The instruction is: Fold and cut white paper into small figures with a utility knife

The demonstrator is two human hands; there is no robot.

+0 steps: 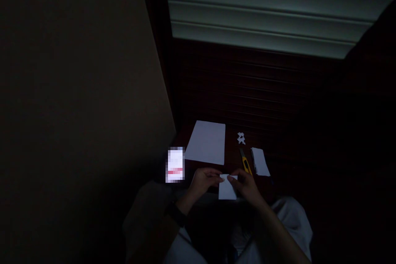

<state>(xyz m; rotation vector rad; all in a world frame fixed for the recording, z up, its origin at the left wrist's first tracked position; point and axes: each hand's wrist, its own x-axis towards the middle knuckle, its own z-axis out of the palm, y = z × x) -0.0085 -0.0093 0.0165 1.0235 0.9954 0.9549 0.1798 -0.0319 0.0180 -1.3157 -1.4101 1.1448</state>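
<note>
Between my two hands is a small white piece of paper (227, 189), held up near the front edge of the dark table. My left hand (204, 179) pinches its upper left corner. With thumb and fingers, my right hand (246, 185) grips the upper right part. Just beyond my right hand lies a yellow utility knife (245, 163), its blade end pointing away from me. Right of the knife is a stack of white paper pieces (260, 161). A large white sheet (207, 142) lies flat beyond my left hand.
Small white paper scraps (241, 138) lie in a pile behind the knife. A bright blurred-out rectangle (175, 165) glows at the left. A wall (93, 70) rises on the left, and a slatted shutter (262, 16) stands behind the table. The room is dim.
</note>
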